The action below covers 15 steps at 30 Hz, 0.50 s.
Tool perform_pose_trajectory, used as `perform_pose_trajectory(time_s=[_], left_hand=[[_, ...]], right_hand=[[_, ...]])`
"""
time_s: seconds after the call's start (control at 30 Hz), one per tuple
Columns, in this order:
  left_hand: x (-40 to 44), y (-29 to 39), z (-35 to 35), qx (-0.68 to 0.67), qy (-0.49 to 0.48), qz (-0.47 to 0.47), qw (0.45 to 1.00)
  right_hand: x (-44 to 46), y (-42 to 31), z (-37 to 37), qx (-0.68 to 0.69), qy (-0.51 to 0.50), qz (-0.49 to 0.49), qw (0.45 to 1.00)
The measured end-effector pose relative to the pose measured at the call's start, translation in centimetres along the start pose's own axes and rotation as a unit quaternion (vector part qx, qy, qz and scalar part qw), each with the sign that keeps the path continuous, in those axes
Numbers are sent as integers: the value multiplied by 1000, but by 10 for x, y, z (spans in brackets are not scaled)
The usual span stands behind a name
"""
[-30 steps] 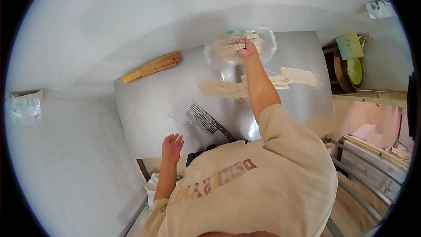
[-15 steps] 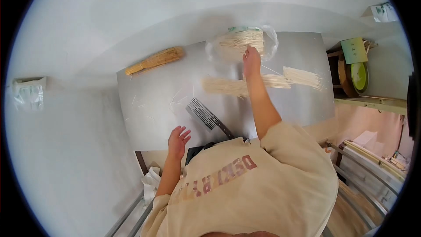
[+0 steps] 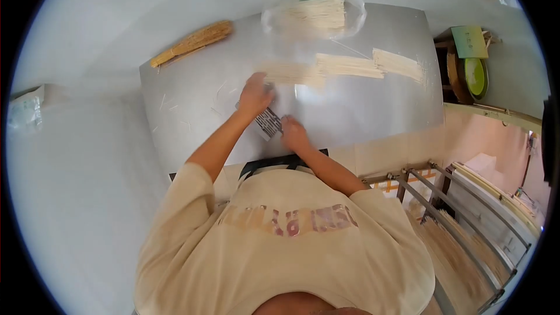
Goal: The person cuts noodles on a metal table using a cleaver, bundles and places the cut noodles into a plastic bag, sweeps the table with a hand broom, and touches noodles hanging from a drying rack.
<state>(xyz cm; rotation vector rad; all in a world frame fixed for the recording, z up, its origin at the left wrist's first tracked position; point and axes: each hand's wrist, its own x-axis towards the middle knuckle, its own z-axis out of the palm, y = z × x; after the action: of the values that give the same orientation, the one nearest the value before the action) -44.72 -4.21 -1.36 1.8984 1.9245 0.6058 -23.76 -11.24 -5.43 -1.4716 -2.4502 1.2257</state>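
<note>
A cleaver with a black-and-white striped blade point(image 3: 268, 125) lies slantwise on the metal table. My right hand point(image 3: 295, 135) is closed around its handle, which is hidden in the fist. My left hand point(image 3: 255, 95) reaches over the far end of the blade, beside the left end of a row of pale dried noodles point(image 3: 289, 73). Its fingers are blurred, and I cannot tell whether they press on the noodles. Two more bundles continue the row rightward: a middle bundle point(image 3: 350, 66) and a right bundle point(image 3: 398, 66).
At the table's point(image 3: 361, 119) back edge sits a clear plastic bag point(image 3: 357, 17) holding more noodles point(image 3: 321, 14). A straw hand broom point(image 3: 195, 42) rests at the back left. Loose noodle bits are scattered on the left. A green bowl point(image 3: 475, 77) stands on a shelf at right.
My right hand has come back from the bag to the cleaver's handle. My left hand has moved forward to the noodles' left end. The noodle row now shows a separate middle bundle.
</note>
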Motion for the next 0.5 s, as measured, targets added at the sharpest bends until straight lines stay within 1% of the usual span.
perform_pose_trajectory(time_s=[0.03,0.07,0.1,0.13,0.17,0.2,0.23,0.3,0.33,0.4,0.43,0.5], left_hand=[[12,6,3,-5,-4,-1,1000],[25,15,4,22,-51,19,998],[37,20,8,47,-98,39,993],[43,18,17,39,-97,39,994],[48,16,26,69,-110,79,988],[55,15,36,97,-121,120,981],[61,12,44,89,-121,118,982],[75,7,59,183,-111,196,957],[82,9,60,178,-112,197,957],[97,13,62,175,-187,174,951],[96,10,73,186,-180,177,950],[88,9,88,202,-150,179,951]], right_hand=[[-3,-8,-7,24,-38,42,998],[-11,-4,-1,20,-40,47,998],[-22,8,9,34,25,34,999],[-35,9,6,46,90,20,995],[-50,11,1,40,89,25,995],[-68,-1,-24,163,42,140,976],[-84,-8,-41,282,-5,250,926],[-111,11,-42,447,6,313,838],[-123,25,-38,445,8,318,837],[-135,45,-31,587,65,365,720],[-134,48,-27,588,68,366,718],[-129,50,-19,655,135,356,653]])
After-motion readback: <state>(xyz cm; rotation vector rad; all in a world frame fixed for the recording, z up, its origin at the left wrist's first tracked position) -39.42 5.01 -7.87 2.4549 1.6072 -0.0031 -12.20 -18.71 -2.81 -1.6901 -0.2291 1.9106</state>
